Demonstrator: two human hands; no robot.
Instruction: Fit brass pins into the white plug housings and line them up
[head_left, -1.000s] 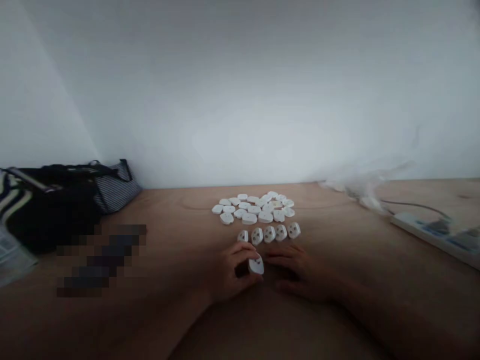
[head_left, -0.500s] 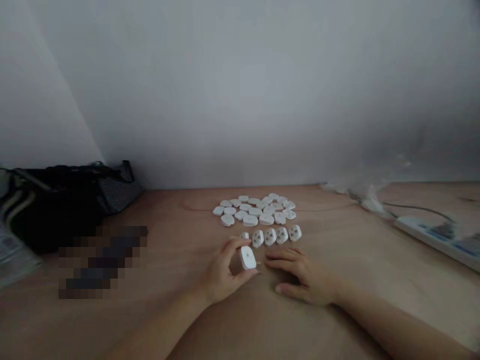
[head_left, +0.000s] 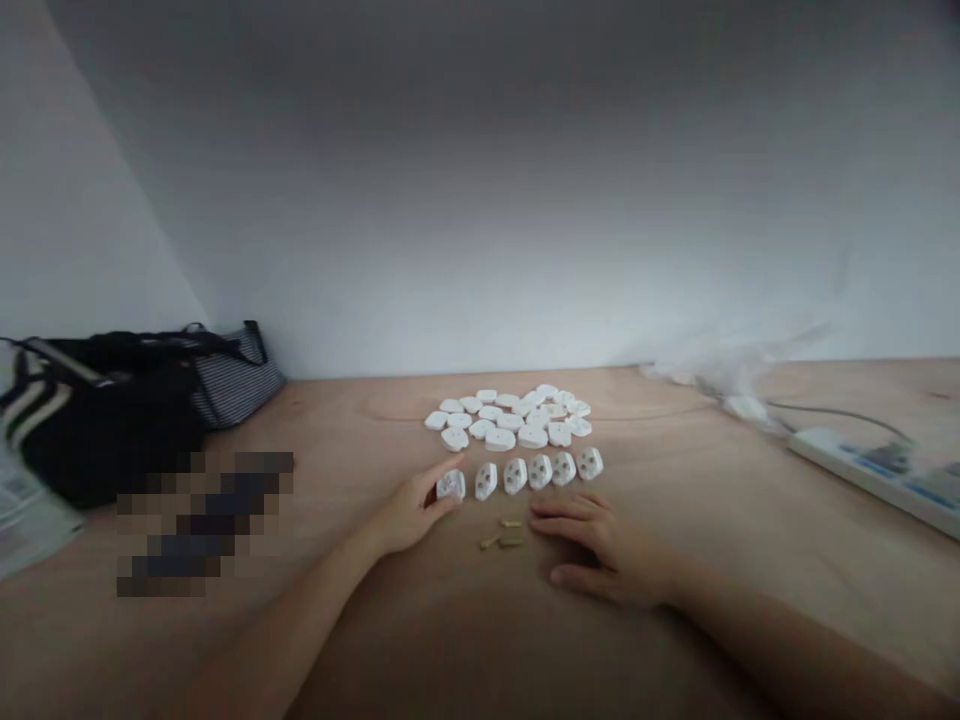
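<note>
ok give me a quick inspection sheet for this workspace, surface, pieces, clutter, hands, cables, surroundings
surface: wood-toned tabletop, running back to the wall
pieces: loose cluster of white pieces at the back; in front, a row of five holed white pieces; nearer, three small brass-coloured pieces lying loose
clutter: black bag at left; pixelated dark item, cannot tell what; clear plastic at back right
left hand: thumb and fingers around a white piece at the row's left end
right hand: on the tabletop, fingers apart, holding nothing seen
cables: dark cable by a power strip at right
surroundings: pale wall behind
</note>
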